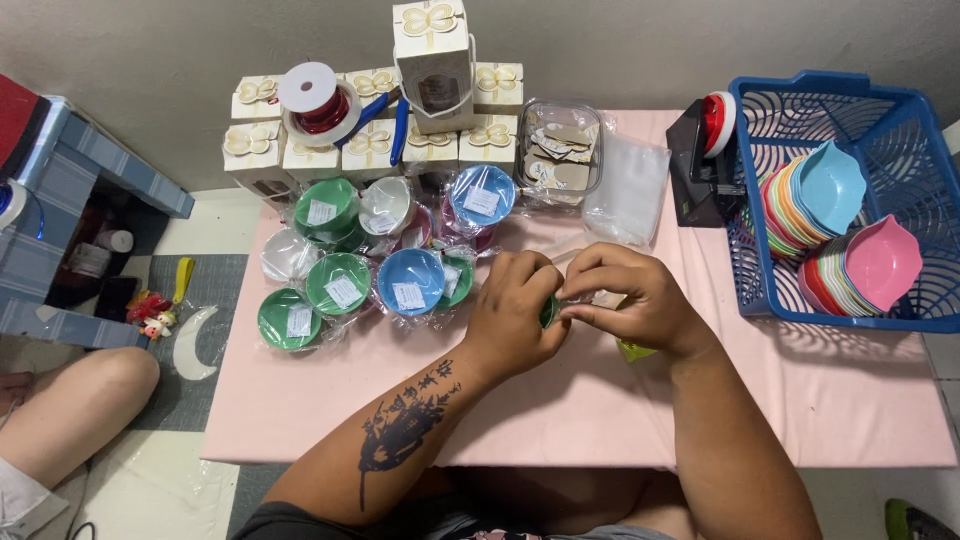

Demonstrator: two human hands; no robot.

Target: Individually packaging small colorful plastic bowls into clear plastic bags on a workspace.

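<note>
Low pink table (600, 400) against a grey wall, wrapped bowls (380, 250) piled at the far left, and from the head camera the left hand (515, 310) and right hand (630, 295) meet at centre, both pinching a small green bowl (549, 312) sandwiched between them, mostly hidden.

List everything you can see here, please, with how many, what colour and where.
Table: one, pink, centre.
Wrapped bowls: about ten, green, blue, white and pink, table left.
Gift boxes: about nine, cream with bows, back edge.
Ribbon spool: one, red, on the boxes.
Clear tub of tags: one, back centre.
Clear bags: a pile, beside the tub.
Tape dispenser: one, black, right.
Basket: one, blue, right, holding stacked coloured bowls.
Left hand and right hand: together on a small green bowl.
</note>
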